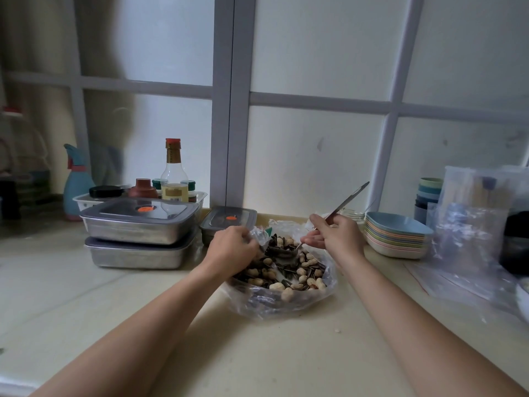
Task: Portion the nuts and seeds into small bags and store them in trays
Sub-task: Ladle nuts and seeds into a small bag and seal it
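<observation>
A large clear plastic bag [286, 302] lies open on the counter, full of peanuts and sunflower seeds [289, 270]. My left hand [233, 247] grips the bag's far left edge. My right hand [333, 232] holds a metal spoon [347, 200] by its handle, whose end points up and right; the bowl end dips into the nuts. Two lidded steel trays [137, 230] are stacked to the left, and a smaller lidded steel tray [227, 220] stands behind the bag.
A white basket of bottles and jars [171, 184] sits behind the trays, a blue spray bottle [75, 184] farther left. A stack of pastel plates [396, 236], stacked cups [429, 193] and clear zip bags [469, 233] are at the right. A window wall stands behind.
</observation>
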The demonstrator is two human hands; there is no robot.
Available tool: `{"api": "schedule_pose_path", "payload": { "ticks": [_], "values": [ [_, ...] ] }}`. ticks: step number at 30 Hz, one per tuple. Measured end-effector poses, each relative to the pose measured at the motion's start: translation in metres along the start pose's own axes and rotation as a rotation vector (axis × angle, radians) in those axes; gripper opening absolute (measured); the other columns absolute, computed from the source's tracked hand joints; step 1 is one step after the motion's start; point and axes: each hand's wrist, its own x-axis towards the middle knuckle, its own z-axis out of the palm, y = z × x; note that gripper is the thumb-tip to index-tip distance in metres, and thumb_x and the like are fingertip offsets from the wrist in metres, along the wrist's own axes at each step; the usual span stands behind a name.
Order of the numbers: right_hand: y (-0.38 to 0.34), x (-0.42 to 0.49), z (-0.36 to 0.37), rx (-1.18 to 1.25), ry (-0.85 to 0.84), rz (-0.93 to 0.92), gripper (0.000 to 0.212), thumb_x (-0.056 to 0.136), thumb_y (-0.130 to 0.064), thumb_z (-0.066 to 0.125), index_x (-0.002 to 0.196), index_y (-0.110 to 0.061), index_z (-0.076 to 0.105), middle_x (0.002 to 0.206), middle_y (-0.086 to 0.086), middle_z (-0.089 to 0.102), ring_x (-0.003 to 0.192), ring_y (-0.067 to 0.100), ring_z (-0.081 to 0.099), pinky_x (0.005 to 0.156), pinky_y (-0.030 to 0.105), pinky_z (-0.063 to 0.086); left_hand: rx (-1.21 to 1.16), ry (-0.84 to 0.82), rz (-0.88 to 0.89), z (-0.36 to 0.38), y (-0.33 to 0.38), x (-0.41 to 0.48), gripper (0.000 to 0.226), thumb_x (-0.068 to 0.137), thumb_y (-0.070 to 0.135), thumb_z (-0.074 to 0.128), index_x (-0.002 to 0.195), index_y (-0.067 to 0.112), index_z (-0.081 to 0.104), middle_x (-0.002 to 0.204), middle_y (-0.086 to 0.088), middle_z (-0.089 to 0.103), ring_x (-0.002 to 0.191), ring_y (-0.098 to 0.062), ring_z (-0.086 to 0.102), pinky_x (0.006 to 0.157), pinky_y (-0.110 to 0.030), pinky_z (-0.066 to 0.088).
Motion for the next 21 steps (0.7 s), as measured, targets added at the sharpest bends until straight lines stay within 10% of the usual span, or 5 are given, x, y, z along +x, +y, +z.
{"api": "schedule_pose_path", "payload": {
  "ticks": [12,18,21],
  "values": [
    [0.0064,-0.0033,0.0051,-0.017,0.134,0.006,0.020,0.098,-0.019,0.070,0.095,0.000,0.064,0.078,0.018,0.075,0.061,0.027,0.076,0.069,0.041,0.063,-0.042,-0.002,-0.036,0.0029,-0.0042,0.0017,0.033,0.097,0.023,0.058,0.080,0.003,0.078,0.076,-0.012,0.075,0.061,-0.016,0.061,0.062,-0.027,0.053],
    [0.0080,0.0022,0.0012,0.053,0.123,0.099,0.021,0.102,-0.017,0.064,0.102,0.004,0.062,0.085,0.024,0.073,0.061,0.029,0.076,0.071,0.042,0.065,0.009,0.000,0.075,0.0013,-0.0006,0.0010,0.018,0.091,0.027,0.063,0.091,0.015,0.077,0.087,-0.001,0.071,0.091,-0.020,0.064,0.095,-0.042,0.052],
    [0.0021,0.0036,-0.0028,0.022,0.123,0.103,0.025,0.104,-0.018,0.061,0.100,0.006,0.063,0.084,0.027,0.072,0.052,0.021,0.073,0.052,0.027,0.061,0.000,-0.095,0.106,0.0015,-0.0017,0.0012,0.045,0.083,0.042,0.065,0.124,0.022,0.066,0.114,-0.001,0.063,0.112,-0.025,0.056,0.103,-0.045,0.049]
  ]
}}
